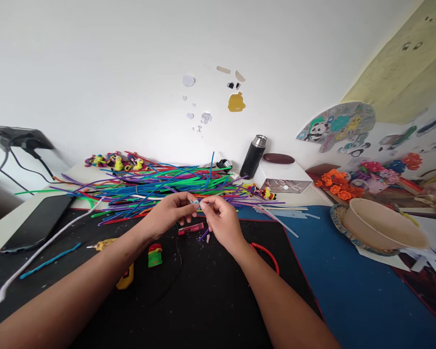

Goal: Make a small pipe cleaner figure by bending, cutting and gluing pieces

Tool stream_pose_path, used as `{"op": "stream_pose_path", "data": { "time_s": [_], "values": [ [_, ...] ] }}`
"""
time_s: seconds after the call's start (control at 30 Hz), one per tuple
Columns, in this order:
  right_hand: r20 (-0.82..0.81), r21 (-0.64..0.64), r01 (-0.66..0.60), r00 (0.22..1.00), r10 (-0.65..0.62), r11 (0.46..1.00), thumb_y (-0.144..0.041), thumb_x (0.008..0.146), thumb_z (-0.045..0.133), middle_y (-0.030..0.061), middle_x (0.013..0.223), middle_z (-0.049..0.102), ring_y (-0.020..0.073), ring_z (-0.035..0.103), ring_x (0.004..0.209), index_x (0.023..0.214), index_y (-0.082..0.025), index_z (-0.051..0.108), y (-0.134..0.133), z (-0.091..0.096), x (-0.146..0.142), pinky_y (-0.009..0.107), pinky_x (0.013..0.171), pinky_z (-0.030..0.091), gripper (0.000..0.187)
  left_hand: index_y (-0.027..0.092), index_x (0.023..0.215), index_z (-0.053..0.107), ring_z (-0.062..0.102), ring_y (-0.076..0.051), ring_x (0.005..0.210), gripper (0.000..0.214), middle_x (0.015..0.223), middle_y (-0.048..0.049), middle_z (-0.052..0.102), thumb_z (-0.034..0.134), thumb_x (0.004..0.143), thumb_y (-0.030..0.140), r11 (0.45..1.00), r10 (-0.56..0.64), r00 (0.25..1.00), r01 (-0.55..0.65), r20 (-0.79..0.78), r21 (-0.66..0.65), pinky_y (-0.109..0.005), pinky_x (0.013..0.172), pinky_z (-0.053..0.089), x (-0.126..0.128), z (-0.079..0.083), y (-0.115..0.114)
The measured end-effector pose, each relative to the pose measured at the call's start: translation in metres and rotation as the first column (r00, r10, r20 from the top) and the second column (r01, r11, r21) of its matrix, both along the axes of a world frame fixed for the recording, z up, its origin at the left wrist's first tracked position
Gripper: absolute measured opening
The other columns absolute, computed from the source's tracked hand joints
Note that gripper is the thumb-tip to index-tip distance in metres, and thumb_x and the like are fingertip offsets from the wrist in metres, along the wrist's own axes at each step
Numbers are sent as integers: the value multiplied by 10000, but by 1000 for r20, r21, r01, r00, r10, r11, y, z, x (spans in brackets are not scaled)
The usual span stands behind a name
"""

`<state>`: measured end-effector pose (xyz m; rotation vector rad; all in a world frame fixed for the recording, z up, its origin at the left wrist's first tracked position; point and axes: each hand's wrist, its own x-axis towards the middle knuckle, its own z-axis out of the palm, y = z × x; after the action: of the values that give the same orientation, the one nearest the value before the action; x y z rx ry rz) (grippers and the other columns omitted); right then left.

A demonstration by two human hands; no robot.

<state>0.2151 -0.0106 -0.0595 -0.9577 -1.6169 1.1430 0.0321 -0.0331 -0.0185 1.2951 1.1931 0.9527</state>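
Note:
My left hand [172, 212] and my right hand [222, 216] meet above the black mat, thumbs and forefingers pinched. Between their fingertips is a small light-blue piece [195, 202], mostly covered, perhaps of pipe cleaner; its kind is unclear. Just below my hands lie a red lighter [191, 229] and short purple pipe cleaner bits [204, 236]. A small red and green pipe cleaner body [154, 256] rests nearer to me. My left forearm partly hides a yellow hot glue gun [125, 278]. Right of my right wrist curves a red pipe cleaner [268, 254].
A big heap of coloured pipe cleaners [167, 184] spans the back. At left lie a phone [39, 220], a white pipe cleaner [47, 249] and a blue one [51, 261]. A black thermos [253, 159], white box [285, 174] and beige bowl [381, 225] stand right.

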Motion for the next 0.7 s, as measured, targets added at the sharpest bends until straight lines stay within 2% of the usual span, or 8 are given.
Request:
{"op": "stream_pose_path", "data": {
  "time_s": [0.33, 0.7],
  "values": [
    [-45, -46, -36, 998, 34, 998, -410, 960, 630, -73, 548, 526, 116, 463, 405, 910, -223, 649, -2, 7, 0, 254, 448, 354, 194, 188, 918, 683, 572, -131, 593, 456, 721, 19, 658, 804, 786, 607, 999, 24, 999, -23, -27, 45, -246, 560, 454, -5, -1, 1],
    [-28, -52, -23, 999, 21, 998, -403, 966, 628, -67, 564, 540, 116, 475, 419, 891, -224, 643, -2, 6, 0, 252, 455, 358, 194, 189, 855, 671, 562, -140, 604, 413, 710, 14, 661, 782, 797, 582, 998, -19, 995, 24, -101, 51, -257, 576, 461, -2, 4, -1]
  ]
}}
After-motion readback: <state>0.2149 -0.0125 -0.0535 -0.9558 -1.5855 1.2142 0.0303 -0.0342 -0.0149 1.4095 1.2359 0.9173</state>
